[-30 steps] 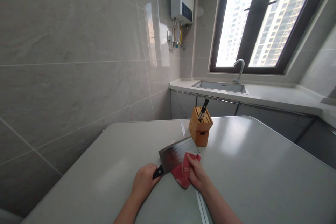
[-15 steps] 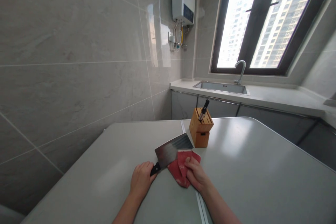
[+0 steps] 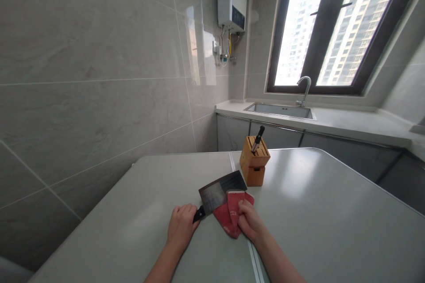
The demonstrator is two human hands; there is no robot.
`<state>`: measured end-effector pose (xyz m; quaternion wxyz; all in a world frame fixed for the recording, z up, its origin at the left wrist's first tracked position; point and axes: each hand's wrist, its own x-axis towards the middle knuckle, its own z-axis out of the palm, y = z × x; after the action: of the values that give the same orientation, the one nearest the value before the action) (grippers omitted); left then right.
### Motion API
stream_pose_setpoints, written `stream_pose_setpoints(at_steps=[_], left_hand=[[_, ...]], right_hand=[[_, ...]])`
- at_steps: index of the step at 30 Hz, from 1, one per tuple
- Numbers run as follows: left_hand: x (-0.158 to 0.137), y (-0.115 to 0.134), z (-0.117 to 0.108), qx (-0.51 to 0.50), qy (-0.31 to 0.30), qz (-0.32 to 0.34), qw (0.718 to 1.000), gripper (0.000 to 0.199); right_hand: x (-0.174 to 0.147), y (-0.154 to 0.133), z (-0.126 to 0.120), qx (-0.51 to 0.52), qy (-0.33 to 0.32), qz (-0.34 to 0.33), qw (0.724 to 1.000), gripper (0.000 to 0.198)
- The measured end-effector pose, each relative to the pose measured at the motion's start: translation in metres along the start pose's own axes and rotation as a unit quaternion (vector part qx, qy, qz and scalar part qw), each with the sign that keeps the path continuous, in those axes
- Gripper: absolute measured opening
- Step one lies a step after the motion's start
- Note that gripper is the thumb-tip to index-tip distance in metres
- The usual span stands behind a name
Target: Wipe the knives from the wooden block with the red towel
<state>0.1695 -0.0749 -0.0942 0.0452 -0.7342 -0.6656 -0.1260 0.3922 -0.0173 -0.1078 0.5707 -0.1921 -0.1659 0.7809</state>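
Observation:
My left hand (image 3: 182, 226) is closed round the black handle of a cleaver (image 3: 215, 192), whose broad blade points away to the right above the table. In my right hand (image 3: 249, 221) is a folded red cloth (image 3: 229, 216), pinched between thumb and fingers. The cloth overlaps the lower edge of the blade, and part of it hangs below. Just beyond the blade's far end stands a wooden knife block (image 3: 255, 163) with one black-handled utensil (image 3: 258, 139) in its top.
Both hands are over a pale table (image 3: 159, 177) with a metal seam. Behind it runs a white counter (image 3: 348, 119) with a sink (image 3: 279, 109) and a curved faucet (image 3: 303, 90). A tiled wall (image 3: 99, 110) rises on the left, with a water heater (image 3: 232, 0) in the corner.
The cleaver and my left hand have shifted slightly to the right, and the blade looks darker. My right hand with the cloth has moved a little right and down.

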Motion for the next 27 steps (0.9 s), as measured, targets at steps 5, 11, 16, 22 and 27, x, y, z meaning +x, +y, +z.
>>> stream_pose_setpoints(at_steps=[5,11,16,22,27], left_hand=[[0.0004,-0.0002,0.0018,-0.004,0.005,0.003,1.000,0.006],[0.0010,-0.0013,0.0029,-0.008,0.012,0.001,1.000,0.005],[-0.0002,-0.0016,0.0025,-0.017,0.015,0.009,1.000,0.007],[-0.0021,-0.0031,0.0019,-0.024,0.015,0.035,0.999,0.009],[-0.0039,-0.0014,-0.0004,-0.012,0.033,0.034,0.999,0.009]], right_hand=[[0.0009,0.0029,-0.0028,-0.032,0.024,0.008,0.999,0.030],[0.0033,0.0037,-0.0061,-0.038,0.005,0.022,0.999,0.034],[0.0033,0.0059,-0.0039,-0.030,0.004,0.016,0.999,0.032],[0.0012,0.0084,-0.0005,-0.061,0.007,0.006,0.998,0.031],[0.0032,0.0097,-0.0010,-0.068,0.028,0.003,0.997,0.030]])
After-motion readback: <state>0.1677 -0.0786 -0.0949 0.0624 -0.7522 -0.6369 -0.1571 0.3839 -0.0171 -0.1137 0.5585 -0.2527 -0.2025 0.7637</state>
